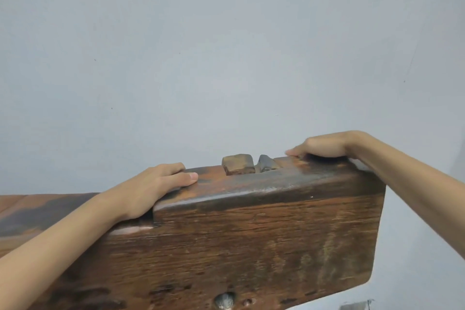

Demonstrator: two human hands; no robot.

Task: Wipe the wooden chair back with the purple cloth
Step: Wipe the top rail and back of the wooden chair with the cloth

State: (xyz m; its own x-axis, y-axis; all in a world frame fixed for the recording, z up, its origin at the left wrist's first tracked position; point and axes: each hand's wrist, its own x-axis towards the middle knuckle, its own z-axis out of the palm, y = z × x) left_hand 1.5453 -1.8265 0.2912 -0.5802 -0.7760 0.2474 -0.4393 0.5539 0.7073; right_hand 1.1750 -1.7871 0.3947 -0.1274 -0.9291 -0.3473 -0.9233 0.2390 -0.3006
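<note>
I see my left hand [153, 185] gripping the top edge of the wooden chair back [246, 239] toward its left end, thumb lying flat along the top, fingers curled over the far side. My right hand [324, 147] holds the same top edge near the right corner, fingers wrapped over the back and out of sight. Between the hands two small wooden blocks [251, 163] stick up from the top edge. Behind stands a plain grey wall [226, 45]. I cannot see the purple cloth.
</note>
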